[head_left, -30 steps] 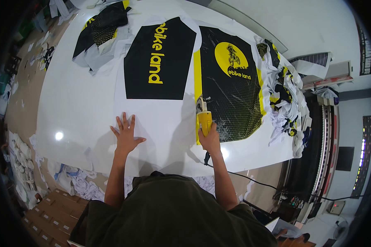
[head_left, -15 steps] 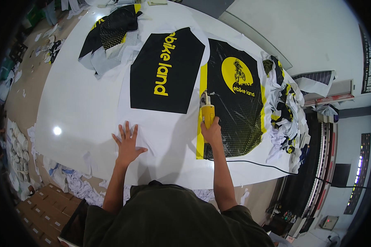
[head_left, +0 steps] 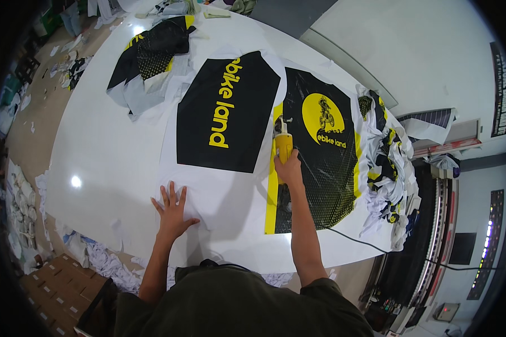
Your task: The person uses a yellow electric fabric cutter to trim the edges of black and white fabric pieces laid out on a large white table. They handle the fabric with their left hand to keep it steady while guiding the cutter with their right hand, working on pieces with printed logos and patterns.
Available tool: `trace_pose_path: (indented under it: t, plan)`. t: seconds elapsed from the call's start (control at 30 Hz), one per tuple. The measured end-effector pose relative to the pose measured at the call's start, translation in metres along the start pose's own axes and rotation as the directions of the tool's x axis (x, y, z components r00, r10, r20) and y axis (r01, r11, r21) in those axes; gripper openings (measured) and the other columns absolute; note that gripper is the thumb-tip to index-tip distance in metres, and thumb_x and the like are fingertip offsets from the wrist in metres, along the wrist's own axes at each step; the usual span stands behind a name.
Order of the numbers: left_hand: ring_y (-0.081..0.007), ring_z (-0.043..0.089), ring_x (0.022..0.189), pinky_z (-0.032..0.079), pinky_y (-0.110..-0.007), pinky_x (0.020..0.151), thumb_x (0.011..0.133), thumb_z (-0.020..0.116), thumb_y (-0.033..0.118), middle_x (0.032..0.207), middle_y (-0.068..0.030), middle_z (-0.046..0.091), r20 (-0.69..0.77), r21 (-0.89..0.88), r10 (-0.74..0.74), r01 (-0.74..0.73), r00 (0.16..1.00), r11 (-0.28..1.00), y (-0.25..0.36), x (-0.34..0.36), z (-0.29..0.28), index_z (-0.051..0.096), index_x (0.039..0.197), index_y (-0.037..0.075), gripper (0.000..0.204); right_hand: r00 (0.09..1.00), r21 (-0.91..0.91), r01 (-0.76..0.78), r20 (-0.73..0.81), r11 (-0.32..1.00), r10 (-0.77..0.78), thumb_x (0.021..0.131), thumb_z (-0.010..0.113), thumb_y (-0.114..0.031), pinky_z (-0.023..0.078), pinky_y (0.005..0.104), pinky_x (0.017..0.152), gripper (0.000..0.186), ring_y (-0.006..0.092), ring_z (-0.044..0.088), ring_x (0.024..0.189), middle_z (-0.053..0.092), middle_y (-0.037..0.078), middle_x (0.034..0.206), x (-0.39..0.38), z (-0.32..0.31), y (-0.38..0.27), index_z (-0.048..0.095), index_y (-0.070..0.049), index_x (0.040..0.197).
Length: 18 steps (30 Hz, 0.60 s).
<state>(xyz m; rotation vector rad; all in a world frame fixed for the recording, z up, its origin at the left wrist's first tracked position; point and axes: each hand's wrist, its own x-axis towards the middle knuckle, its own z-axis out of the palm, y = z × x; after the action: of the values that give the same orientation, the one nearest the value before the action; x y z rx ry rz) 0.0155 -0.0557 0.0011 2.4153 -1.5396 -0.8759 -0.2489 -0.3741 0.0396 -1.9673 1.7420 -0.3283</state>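
My right hand point(head_left: 288, 167) is wrapped round the yellow body of a corded electric rotary cutter point(head_left: 285, 147). The cutter's metal head lies on the yellow strip along the left edge of a black printed fabric panel point(head_left: 320, 180) with a round yellow emblem. Its blade is too small to make out. To the left, my left hand point(head_left: 173, 212) rests flat with fingers spread on white fabric point(head_left: 219, 194), just below a second black panel point(head_left: 225, 112) with yellow lettering.
A bunched black, yellow and white fabric piece point(head_left: 152, 62) lies at the far left of the white table point(head_left: 84, 146). Fabric scraps point(head_left: 388, 168) are heaped along its right edge. The cutter's black cord point(head_left: 360, 240) runs off to the right. Brown cartons point(head_left: 64, 292) stand at the lower left.
My right hand has pushed the cutter farther away along the yellow strip. My left hand keeps its place on the white fabric. The whole view has shifted slightly.
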Motion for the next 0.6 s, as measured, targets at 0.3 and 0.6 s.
trace_pose_path:
  t: [0.3, 0.6]
  plan:
    - [-0.0509, -0.007, 0.157, -0.003, -0.082, 0.111, 0.065, 0.093, 0.051, 0.172, -0.025, 0.002, -0.03, -0.03, 0.0, 0.0, 1.0, 1.0, 0.001, 0.0, 0.001, 0.026, 0.164, 0.015, 0.125, 0.999, -0.045, -0.031, 0.026, 0.998, 0.033, 0.089, 0.071, -0.035, 0.058, 0.0508, 0.088, 0.069, 0.0537, 0.068, 0.106, 0.064, 0.043, 0.113, 0.053, -0.004, -0.022, 0.04, 0.012, 0.13]
    - [-0.0508, -0.008, 0.157, -0.004, -0.083, 0.111, 0.065, 0.093, 0.051, 0.172, -0.0249, 0.0, -0.041, -0.023, 0.0, -0.001, 0.999, 1.0, -0.002, 0.002, 0.008, 0.02, 0.166, 0.018, 0.129, 1.0, -0.087, -0.02, 0.006, 0.996, 0.02, 0.088, 0.07, -0.037, 0.057, 0.0515, 0.091, 0.07, 0.0539, 0.067, 0.107, 0.065, 0.043, 0.113, 0.093, 0.002, -0.028, 0.04, 0.011, 0.13]
